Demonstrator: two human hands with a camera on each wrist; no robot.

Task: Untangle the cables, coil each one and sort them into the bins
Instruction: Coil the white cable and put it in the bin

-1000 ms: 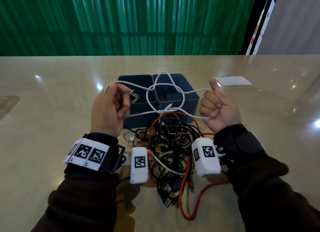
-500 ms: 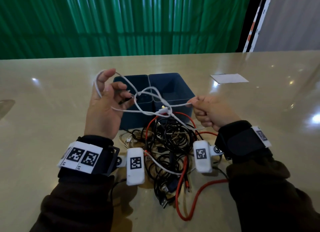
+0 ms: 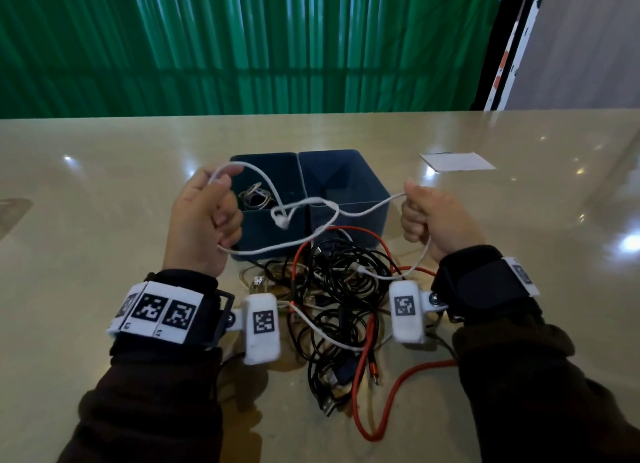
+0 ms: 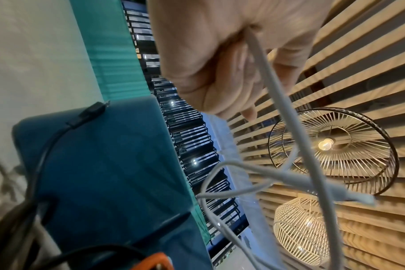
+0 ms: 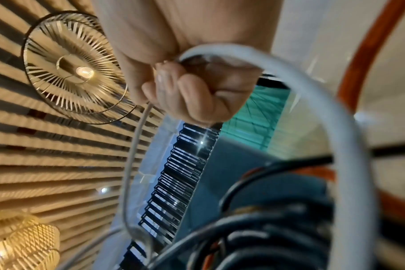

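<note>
A white cable (image 3: 363,210) hangs in loose loops between my two hands, above two dark blue bins (image 3: 346,185). My left hand (image 3: 204,217) grips one part of it in curled fingers; the cable (image 4: 278,102) runs out of the fist. My right hand (image 3: 433,217) grips the other part in a fist, with the cable (image 5: 312,95) arching out below. A white plug (image 3: 282,222) dangles mid-span. The left bin (image 3: 263,172) holds a small coiled cable (image 3: 254,198). A tangle of black cables (image 3: 339,289) and a red cable (image 3: 391,393) lies on the table between my wrists.
A white paper card (image 3: 457,161) lies on the beige table (image 3: 86,203) to the right of the bins. A green corrugated wall (image 3: 242,47) stands behind the table's far edge. Bare tabletop extends left and right of the cable pile.
My hands have moved apart, stretching the white cable wider. The left hand's fingers have curled in round the cable, and the right hand has moved right and risen.
</note>
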